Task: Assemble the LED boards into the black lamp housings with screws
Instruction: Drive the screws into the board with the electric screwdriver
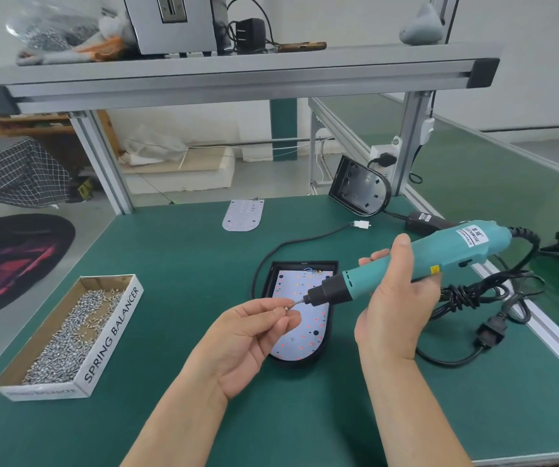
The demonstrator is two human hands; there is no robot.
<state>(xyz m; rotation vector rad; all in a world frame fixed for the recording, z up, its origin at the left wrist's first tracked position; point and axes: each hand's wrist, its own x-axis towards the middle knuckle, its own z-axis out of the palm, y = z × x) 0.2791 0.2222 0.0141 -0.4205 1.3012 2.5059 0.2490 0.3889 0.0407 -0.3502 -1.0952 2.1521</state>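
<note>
A black lamp housing (325, 357) lies in the middle of the green bench with a white LED board (300, 343) inside it, small red dots showing on the board. Above it my left hand (251, 335) pinches a small screw (287, 308) between thumb and fingertips. The screw meets the bit of a teal electric screwdriver (416, 261), which my right hand (395, 298) grips around its body, tip pointing left. A second LED board (243, 215) lies loose farther back. Another black housing (360, 188), without a board, leans at the back right.
A cardboard box (113, 345) marked SPRING BALANCER, holding several silver screws, sits at the left. The screwdriver's coiled black cable (470, 298) and plug lie at the right, with a black power adapter (427, 220) and a white connector (362, 225) behind. An aluminium shelf (237, 79) spans overhead.
</note>
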